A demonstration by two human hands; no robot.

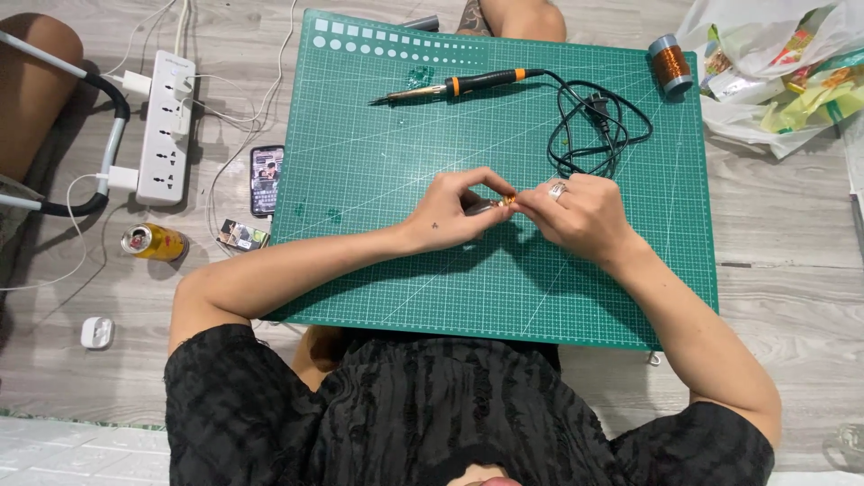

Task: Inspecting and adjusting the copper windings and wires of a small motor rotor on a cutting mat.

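A smartphone [266, 179] lies on the wooden floor [792, 234] against the left edge of a green cutting mat [504, 270], its lit screen showing small coloured tiles over a dark lower half. Just below it sits a small flat box [241, 234], dark with pale printed panels. Farther left, a gold drink can [154, 241] with a red-and-silver top lies on its side. At the upper right, beyond the mat's corner, a crumpled translucent white plastic bag [774, 81] holds shiny wrappers [810, 90] in green, yellow and red.
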